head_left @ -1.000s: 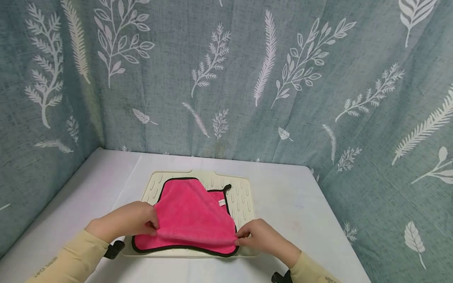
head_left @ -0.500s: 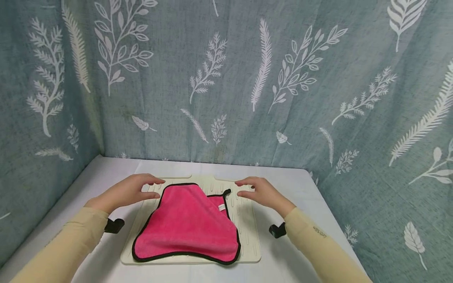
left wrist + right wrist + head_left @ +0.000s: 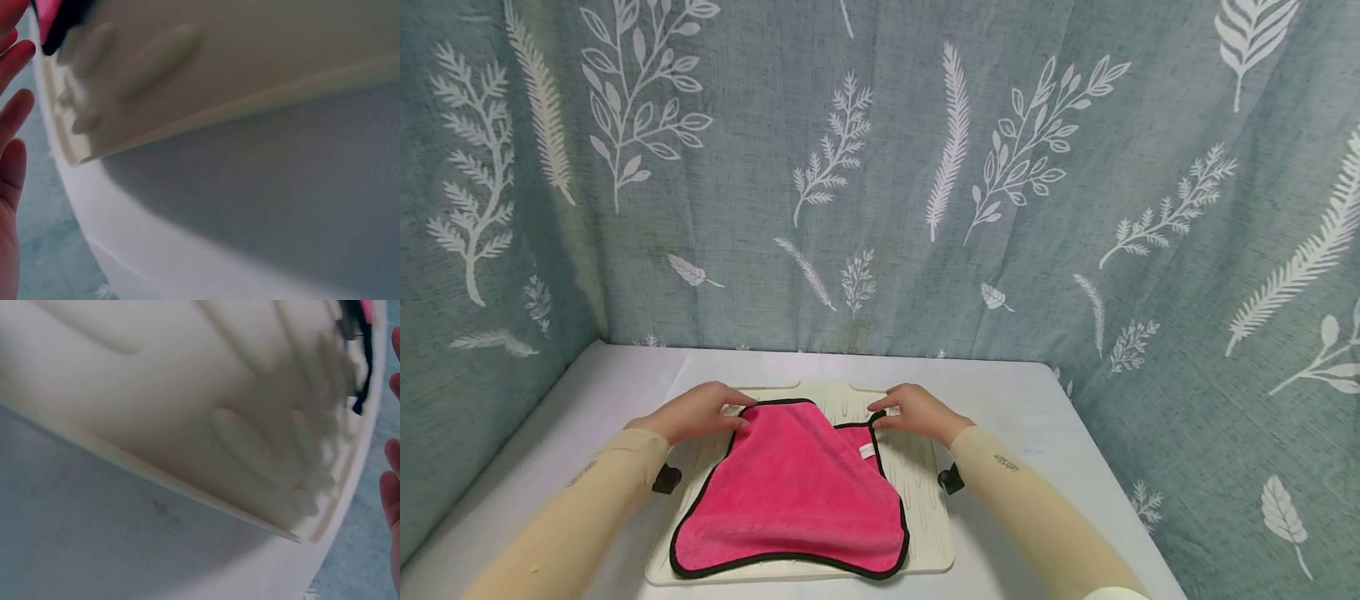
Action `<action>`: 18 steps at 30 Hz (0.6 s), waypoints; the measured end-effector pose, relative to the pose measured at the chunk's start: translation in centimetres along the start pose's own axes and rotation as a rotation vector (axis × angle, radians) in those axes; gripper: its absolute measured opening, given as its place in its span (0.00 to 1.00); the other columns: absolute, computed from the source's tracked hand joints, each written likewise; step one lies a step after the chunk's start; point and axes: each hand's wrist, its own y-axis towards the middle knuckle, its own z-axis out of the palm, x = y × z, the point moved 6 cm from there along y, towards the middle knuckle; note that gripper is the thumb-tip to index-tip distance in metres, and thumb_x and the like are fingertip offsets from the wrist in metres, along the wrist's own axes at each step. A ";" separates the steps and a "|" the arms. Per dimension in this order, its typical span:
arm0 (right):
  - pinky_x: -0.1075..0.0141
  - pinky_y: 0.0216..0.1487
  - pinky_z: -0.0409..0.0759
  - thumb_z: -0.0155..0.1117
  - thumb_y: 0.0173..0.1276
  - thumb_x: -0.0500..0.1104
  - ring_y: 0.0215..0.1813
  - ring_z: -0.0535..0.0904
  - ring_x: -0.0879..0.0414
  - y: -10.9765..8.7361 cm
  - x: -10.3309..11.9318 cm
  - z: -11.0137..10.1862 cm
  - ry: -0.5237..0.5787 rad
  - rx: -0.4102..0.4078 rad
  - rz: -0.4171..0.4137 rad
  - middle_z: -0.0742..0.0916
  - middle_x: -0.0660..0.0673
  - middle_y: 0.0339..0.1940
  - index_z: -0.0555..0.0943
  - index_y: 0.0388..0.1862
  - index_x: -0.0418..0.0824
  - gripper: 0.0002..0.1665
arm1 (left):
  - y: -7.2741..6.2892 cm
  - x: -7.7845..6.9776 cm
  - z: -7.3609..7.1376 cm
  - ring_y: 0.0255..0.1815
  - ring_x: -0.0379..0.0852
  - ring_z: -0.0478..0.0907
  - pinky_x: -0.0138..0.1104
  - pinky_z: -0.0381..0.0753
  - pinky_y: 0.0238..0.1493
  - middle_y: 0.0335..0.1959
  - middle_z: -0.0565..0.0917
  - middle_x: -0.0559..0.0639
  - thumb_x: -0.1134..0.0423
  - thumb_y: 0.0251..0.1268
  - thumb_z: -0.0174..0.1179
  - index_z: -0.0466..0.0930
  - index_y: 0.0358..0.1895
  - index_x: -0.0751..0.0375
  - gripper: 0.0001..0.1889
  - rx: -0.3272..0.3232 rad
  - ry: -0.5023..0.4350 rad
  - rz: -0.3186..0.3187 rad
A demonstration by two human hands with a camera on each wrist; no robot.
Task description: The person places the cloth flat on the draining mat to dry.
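Note:
A pink cloth (image 3: 797, 492) with black edging lies spread, one far corner folded over, on a cream ridged mat (image 3: 928, 542). My left hand (image 3: 696, 411) is at the cloth's far left corner, thumb and fingers parted, the thumb tip right at the black edge. On the other side, my right hand (image 3: 917, 414) has thumb and fingers apart around the far right corner, where a small black loop sticks out. In the left wrist view the fingers (image 3: 14, 115) are spaced and relaxed. The right wrist view shows fingertips (image 3: 392, 487) at the frame's edge, beside the black loop (image 3: 357, 406).
The mat lies on a table with a white cover (image 3: 1000, 467). Blue-green curtains (image 3: 895, 183) with white leaf prints stand behind and at both sides. A small white label (image 3: 867, 451) shows near the cloth's right edge.
Both hands let go of the cloth's near edge and moved away to its far side. From half a second ago they have come inward to the far corners. The cloth's near part now lies flatter.

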 end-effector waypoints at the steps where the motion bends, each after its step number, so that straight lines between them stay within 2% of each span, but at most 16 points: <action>1: 0.57 0.65 0.72 0.70 0.67 0.50 0.64 0.75 0.48 0.2 0.0 0.3 -0.017 0.007 0.004 0.86 0.51 0.54 0.84 0.59 0.46 0.23 | 0.0 -0.1 0.2 0.50 0.51 0.81 0.49 0.78 0.53 0.48 0.85 0.49 0.55 0.60 0.71 0.85 0.55 0.61 0.22 0.006 0.015 0.014; 4: 0.57 0.66 0.70 0.70 0.66 0.50 0.66 0.73 0.46 0.5 0.0 0.9 -0.064 0.024 -0.008 0.86 0.52 0.53 0.85 0.58 0.47 0.22 | 0.0 -0.5 0.5 0.47 0.49 0.81 0.48 0.78 0.51 0.45 0.85 0.47 0.54 0.60 0.71 0.86 0.53 0.60 0.21 -0.005 0.103 0.066; 8: 0.62 0.59 0.75 0.70 0.67 0.50 0.56 0.79 0.52 0.5 0.5 1.4 -0.136 0.019 -0.052 0.87 0.53 0.47 0.87 0.54 0.49 0.18 | 0.1 -0.9 0.6 0.48 0.52 0.79 0.50 0.76 0.53 0.44 0.85 0.49 0.54 0.58 0.72 0.86 0.52 0.61 0.21 -0.035 0.195 0.085; 11: 0.66 0.52 0.76 0.71 0.66 0.50 0.47 0.79 0.59 0.4 0.8 1.7 -0.196 0.004 -0.070 0.87 0.56 0.42 0.88 0.51 0.51 0.15 | 0.3 -1.0 0.7 0.46 0.53 0.79 0.51 0.76 0.52 0.42 0.85 0.50 0.55 0.58 0.72 0.87 0.48 0.61 0.18 -0.037 0.208 0.086; 18: 0.65 0.45 0.73 0.70 0.67 0.51 0.45 0.72 0.61 0.5 1.1 2.1 -0.250 -0.024 -0.047 0.87 0.65 0.36 0.90 0.46 0.56 0.10 | 0.8 -0.7 1.3 0.41 0.47 0.78 0.46 0.77 0.48 0.34 0.83 0.40 0.58 0.59 0.71 0.89 0.35 0.50 0.04 -0.002 0.218 0.040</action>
